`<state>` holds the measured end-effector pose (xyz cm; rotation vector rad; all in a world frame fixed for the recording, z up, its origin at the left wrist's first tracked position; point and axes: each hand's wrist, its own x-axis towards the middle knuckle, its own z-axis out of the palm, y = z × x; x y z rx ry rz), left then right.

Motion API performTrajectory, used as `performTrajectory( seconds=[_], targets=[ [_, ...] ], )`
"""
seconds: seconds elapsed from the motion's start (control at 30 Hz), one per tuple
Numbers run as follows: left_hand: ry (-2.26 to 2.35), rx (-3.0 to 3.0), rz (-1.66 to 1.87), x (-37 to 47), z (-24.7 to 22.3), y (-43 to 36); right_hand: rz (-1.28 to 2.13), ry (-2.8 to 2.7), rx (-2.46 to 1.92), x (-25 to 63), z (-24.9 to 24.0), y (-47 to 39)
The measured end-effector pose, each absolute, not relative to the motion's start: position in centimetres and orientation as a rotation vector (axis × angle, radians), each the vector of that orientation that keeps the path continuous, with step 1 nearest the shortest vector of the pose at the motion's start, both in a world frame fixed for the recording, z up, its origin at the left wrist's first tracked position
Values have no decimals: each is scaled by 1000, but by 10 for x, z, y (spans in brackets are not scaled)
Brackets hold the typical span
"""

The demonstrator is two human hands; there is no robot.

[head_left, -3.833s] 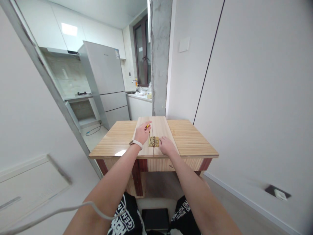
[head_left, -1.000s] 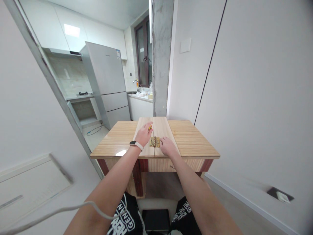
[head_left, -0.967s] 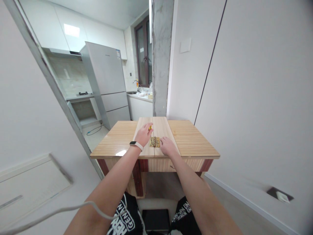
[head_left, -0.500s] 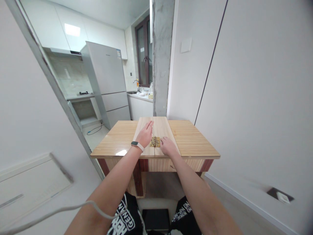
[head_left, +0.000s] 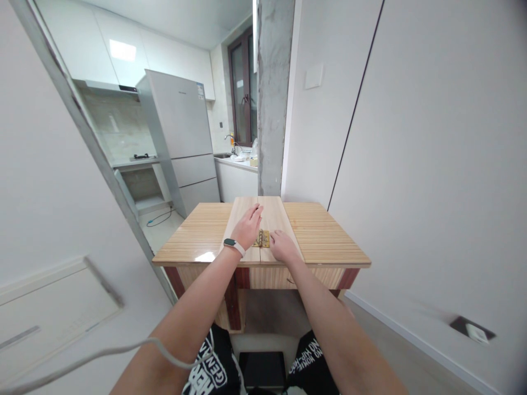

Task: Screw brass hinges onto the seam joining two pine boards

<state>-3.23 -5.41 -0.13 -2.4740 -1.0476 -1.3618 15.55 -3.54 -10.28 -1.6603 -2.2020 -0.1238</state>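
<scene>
The left hand [head_left: 247, 227], fingers together, partly covers one brass hinge [head_left: 264, 238], and the right hand [head_left: 284, 246], fingers curled, is just beside it; I cannot tell whether either grips anything. Beneath both lie two boards [head_left: 274, 213] on one worktop [head_left: 323, 236]

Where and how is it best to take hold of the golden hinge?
Pinch the golden hinge by its raised middle barrel, probably best from above: its plates lie flat on the boards, while the barrel stands up along the seam. The left hand partly covers it.
</scene>
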Motion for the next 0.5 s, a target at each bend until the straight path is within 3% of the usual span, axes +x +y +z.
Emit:
performTrajectory(
  seconds=[0.5],
  targets=[
    [-1080,-2429,-1389,-29,1,-55,-189,-2205,-1632,155,-104,-36]
  ],
)
